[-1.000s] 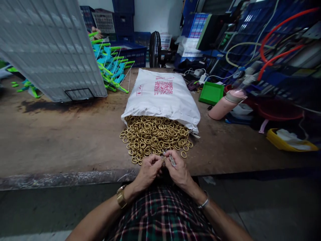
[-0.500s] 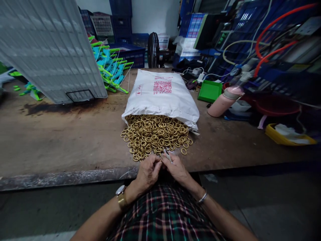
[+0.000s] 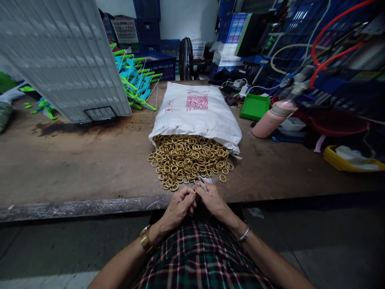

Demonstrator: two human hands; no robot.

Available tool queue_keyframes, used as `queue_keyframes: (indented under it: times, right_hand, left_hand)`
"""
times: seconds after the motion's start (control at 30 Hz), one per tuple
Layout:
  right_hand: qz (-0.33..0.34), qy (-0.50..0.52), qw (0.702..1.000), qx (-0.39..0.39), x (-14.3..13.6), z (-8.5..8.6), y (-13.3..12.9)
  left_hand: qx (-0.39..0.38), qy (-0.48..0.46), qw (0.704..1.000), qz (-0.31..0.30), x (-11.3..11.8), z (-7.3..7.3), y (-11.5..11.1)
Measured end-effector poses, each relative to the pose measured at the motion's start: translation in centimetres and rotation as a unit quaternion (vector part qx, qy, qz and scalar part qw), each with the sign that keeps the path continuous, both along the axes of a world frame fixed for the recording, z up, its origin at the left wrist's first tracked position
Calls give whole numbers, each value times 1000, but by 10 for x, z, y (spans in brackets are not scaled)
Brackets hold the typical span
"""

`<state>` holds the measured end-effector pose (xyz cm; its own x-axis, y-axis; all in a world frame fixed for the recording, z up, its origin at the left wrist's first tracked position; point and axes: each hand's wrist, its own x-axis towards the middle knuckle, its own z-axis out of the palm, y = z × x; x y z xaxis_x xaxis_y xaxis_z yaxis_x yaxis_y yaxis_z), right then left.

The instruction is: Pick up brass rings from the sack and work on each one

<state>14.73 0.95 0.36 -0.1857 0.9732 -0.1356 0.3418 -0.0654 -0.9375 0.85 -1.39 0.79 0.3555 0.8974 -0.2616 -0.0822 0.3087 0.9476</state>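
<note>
Brass-coloured rings [image 3: 186,158] spill in a heap from the mouth of a white sack [image 3: 197,112] on the wooden table. Just in front of the heap, at the table's edge, my left hand [image 3: 182,204] is closed, thumb and fingers pinching a small brass-coloured piece, probably a ring. My right hand [image 3: 212,200] touches it from the right, closed around a small blade-like tool [image 3: 203,184] that points up and away from me. The fingertips of both hands meet, and most of the small piece is hidden between them.
On the left of the brown table [image 3: 90,168] stands a grey ribbed panel [image 3: 75,60], with green and blue plastic parts [image 3: 138,82] behind it. To the right are a green tray [image 3: 255,107], a pink bottle [image 3: 272,120] and a yellow tray [image 3: 349,160]. A black fan [image 3: 186,59] stands behind.
The view has shifted slightly. My left wrist has turned, so the watch face no longer shows. Both hands remain together at the table's edge.
</note>
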Motion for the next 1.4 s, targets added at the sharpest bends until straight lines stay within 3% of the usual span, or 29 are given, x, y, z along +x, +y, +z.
queue_keyframes:
  times: [0.17, 0.27, 0.47, 0.77, 0.93, 1.1, 1.17, 1.23, 1.4]
  right_hand:
    - [7, 6, 1000, 4, -1, 0, 2]
    - [-16, -42, 998, 51, 1, -1, 1]
    - [98, -176, 969, 144, 4, -1, -10]
    - [126, -250, 943, 179, 5, -5, -12]
    - [119, -292, 935, 159, 1, -2, -15]
    - [57, -354, 923, 141, 18, -6, -6]
    - [-2, -391, 912, 126, 34, -10, 0]
    - [-41, -397, 908, 127, 46, -12, 5]
    - [-48, -340, 927, 152, 43, -17, 7]
  left_hand:
    - [-41, -82, 996, 21, -2, -3, -2]
    - [-48, -94, 994, 40, -2, -4, -3]
    - [-10, -49, 998, 49, -4, -4, -3]
    - [40, 13, 997, 59, -2, 0, -5]
    - [106, 43, 992, 54, -3, -1, -5]
    - [111, 40, 993, -1, -6, 16, -17]
    - [93, 11, 994, -52, -6, 23, -21]
    - [42, -37, 997, -60, -6, 22, -22]
    - [-102, -151, 981, 63, -2, 4, -12]
